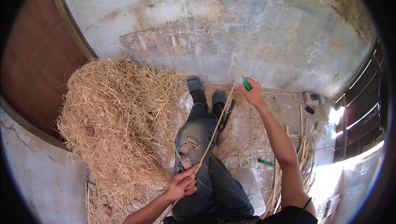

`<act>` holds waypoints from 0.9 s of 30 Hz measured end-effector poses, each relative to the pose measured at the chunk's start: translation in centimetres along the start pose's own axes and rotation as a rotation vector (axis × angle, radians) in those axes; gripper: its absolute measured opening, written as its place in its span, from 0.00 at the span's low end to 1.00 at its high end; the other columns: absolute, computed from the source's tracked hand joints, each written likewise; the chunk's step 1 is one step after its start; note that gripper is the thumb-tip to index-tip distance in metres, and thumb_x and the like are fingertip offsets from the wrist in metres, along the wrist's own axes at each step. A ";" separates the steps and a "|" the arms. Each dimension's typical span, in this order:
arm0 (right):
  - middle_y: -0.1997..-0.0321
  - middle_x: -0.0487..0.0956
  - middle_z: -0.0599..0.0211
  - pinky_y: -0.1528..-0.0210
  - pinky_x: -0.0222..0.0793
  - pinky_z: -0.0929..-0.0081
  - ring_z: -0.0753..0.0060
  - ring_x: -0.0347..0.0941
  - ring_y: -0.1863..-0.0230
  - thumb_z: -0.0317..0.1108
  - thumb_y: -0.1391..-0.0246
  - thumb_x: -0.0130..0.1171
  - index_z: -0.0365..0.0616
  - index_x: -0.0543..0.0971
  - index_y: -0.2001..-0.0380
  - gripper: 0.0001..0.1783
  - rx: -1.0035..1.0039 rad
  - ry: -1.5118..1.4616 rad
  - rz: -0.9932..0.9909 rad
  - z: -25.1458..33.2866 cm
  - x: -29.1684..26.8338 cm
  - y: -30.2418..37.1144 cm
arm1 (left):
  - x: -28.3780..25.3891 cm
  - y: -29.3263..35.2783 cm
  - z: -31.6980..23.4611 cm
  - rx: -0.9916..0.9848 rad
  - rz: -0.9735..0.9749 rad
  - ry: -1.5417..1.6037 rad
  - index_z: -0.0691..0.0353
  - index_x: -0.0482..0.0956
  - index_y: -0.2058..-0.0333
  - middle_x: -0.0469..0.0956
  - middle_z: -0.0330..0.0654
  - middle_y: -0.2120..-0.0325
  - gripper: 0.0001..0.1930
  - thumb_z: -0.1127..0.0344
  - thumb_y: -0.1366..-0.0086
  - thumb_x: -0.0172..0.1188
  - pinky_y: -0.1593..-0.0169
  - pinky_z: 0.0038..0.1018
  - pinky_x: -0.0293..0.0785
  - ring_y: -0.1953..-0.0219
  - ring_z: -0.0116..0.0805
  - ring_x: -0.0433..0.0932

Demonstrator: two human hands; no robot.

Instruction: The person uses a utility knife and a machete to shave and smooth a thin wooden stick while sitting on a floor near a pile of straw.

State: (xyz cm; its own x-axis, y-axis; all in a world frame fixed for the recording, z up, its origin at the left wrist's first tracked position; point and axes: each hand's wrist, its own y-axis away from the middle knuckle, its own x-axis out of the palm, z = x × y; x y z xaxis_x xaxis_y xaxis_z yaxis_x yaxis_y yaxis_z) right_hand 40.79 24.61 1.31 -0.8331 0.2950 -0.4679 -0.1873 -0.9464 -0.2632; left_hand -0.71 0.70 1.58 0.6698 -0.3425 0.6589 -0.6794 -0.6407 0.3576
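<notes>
My left hand (182, 185) is closed around the lower part of a long thin bamboo strip (213, 135), above my thigh. The strip slants up and to the right, past my knees, and its far end lies close to my right hand (252, 92). That hand is closed on a green-handled cutter knife (246, 84) near the strip's tip. Whether the blade touches the strip is too small to tell. Both my legs, in dark torn trousers (197, 141), stretch out beneath the strip.
A big heap of straw (119, 121) lies left of my legs. On the right are a bundle of bamboo strips (304, 154) and a small green object (265, 162) on the tiled floor. A stained wall (231, 26) rises beyond my feet, and a brown door (39, 59) stands far left.
</notes>
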 end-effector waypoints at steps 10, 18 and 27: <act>0.66 0.78 0.58 0.62 0.71 0.64 0.60 0.74 0.69 0.39 0.45 0.72 0.37 0.81 0.63 0.16 -0.502 0.163 -0.372 1.0 -1.5 -2.2 | -0.1 -0.6 1.2 0.035 0.016 -0.059 0.50 0.58 0.27 0.50 0.28 0.83 0.25 0.68 0.20 0.41 0.77 0.21 0.50 0.83 0.21 0.46; 0.82 0.67 0.72 0.75 0.61 0.70 0.75 0.65 0.79 0.32 0.38 0.62 0.39 0.79 0.69 0.08 -0.031 -0.193 -0.273 0.0 -1.8 -3.8 | 0.0 -0.8 1.3 0.038 0.012 -0.057 0.48 0.59 0.27 0.50 0.28 0.81 0.25 0.69 0.20 0.42 0.77 0.21 0.50 0.81 0.21 0.47; 0.83 0.66 0.75 0.81 0.55 0.74 0.79 0.57 0.84 0.31 0.35 0.57 0.39 0.77 0.67 0.08 0.247 -0.803 -0.554 2.3 -0.3 -5.0 | 0.0 -1.9 0.6 0.061 0.069 -0.053 0.50 0.58 0.27 0.50 0.28 0.81 0.25 0.68 0.20 0.41 0.78 0.20 0.50 0.81 0.20 0.46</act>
State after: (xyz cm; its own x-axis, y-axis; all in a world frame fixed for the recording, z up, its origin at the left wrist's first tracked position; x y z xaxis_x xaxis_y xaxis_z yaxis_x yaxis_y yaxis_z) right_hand 40.82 28.93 4.71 -0.6831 0.6118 0.3988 -0.6814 -0.7304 -0.0467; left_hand 0.75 1.53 0.52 0.6384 -0.4220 0.6437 -0.7059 -0.6544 0.2711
